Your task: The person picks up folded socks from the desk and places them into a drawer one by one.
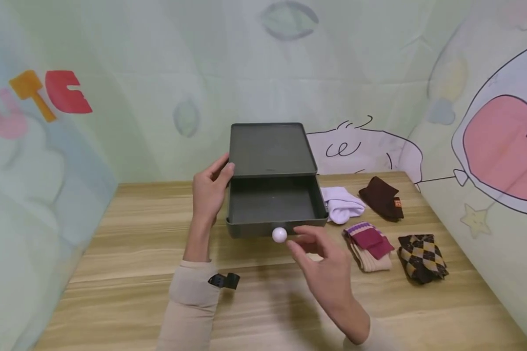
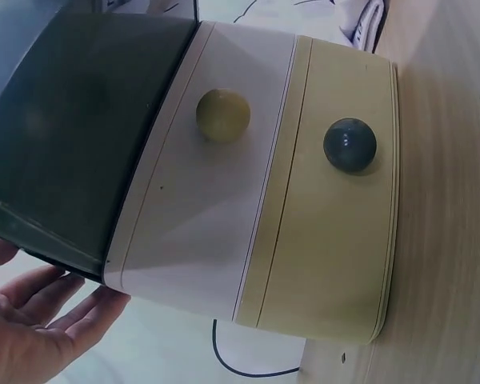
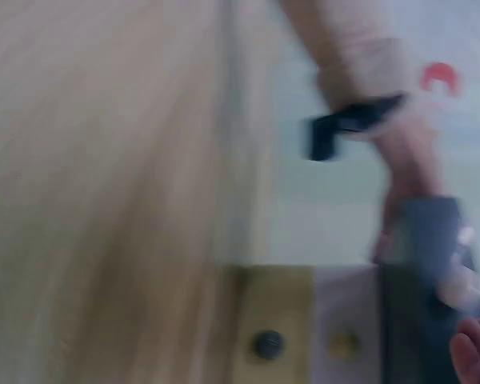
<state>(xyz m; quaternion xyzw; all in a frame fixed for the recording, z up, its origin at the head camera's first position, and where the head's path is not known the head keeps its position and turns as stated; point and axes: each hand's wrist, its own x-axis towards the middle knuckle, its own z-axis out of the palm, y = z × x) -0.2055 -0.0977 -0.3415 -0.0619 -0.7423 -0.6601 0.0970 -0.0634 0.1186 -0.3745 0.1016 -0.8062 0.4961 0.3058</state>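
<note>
A small drawer chest (image 1: 272, 148) stands on the table with its dark grey top drawer (image 1: 254, 229) pulled out; only the drawer's bare floor shows inside. A round white knob (image 1: 279, 235) sits on that drawer's front. My left hand (image 1: 209, 190) rests against the chest's left side, thumb near the top front corner. Below the grey drawer, the left wrist view shows a white drawer (image 2: 200, 192) with a yellowish knob (image 2: 223, 116) and a yellow drawer (image 2: 328, 240) with a dark knob (image 2: 350, 145). Just right of the white knob, my right hand (image 1: 329, 268) hovers with thumb and fingers parted.
Several folded socks lie right of the chest: a white pair (image 1: 342, 204), a dark brown pair (image 1: 379, 199), a maroon and beige pair (image 1: 370, 247) and an argyle pair (image 1: 423, 258). Printed cloth (image 1: 158, 87) hangs behind the wooden table (image 1: 145, 253). The right wrist view is blurred.
</note>
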